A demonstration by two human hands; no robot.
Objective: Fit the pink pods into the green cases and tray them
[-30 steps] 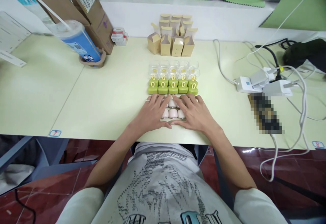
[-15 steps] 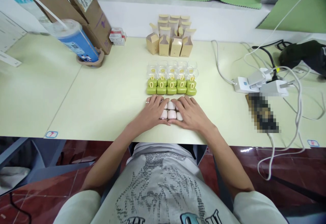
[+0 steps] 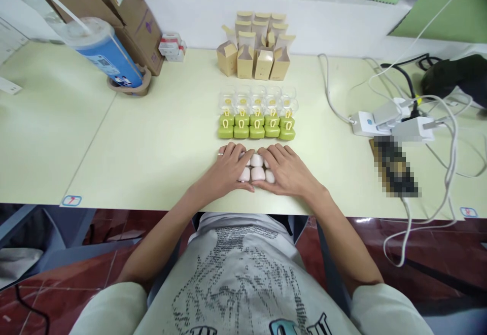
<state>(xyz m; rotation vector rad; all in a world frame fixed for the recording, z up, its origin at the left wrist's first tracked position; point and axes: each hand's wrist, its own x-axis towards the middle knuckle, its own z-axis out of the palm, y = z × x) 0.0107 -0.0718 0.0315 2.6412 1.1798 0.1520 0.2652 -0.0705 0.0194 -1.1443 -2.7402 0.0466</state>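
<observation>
Two rows of small pale pink rounded pieces [image 3: 257, 173] lie near the table's front edge, their outer ends covered by my hands. My left hand [image 3: 227, 168] is curled round the left end of this block, thumb and fingers pressing against it. From the right side, my right hand [image 3: 286, 169] grips the other end in the same way. The thumbs nearly meet along the near side. Just beyond my fingertips stand two rows of green rounded cases [image 3: 256, 131] with yellow loops. Clear plastic lids [image 3: 257, 93] with yellow spots sit directly behind them.
Open tan cardboard boxes [image 3: 264, 64] stand by the wall. At left are a blue cup with a straw [image 3: 110, 61], a large brown carton [image 3: 142, 25] and small white-red boxes [image 3: 172, 46]. At right lie a power strip [image 3: 368, 124], white cables and a blurred-out phone-like object [image 3: 395, 167].
My hands stay round the pale pink pieces, with hardly any shift. The view has tilted slightly, so things at the back sit a little higher in the picture.
</observation>
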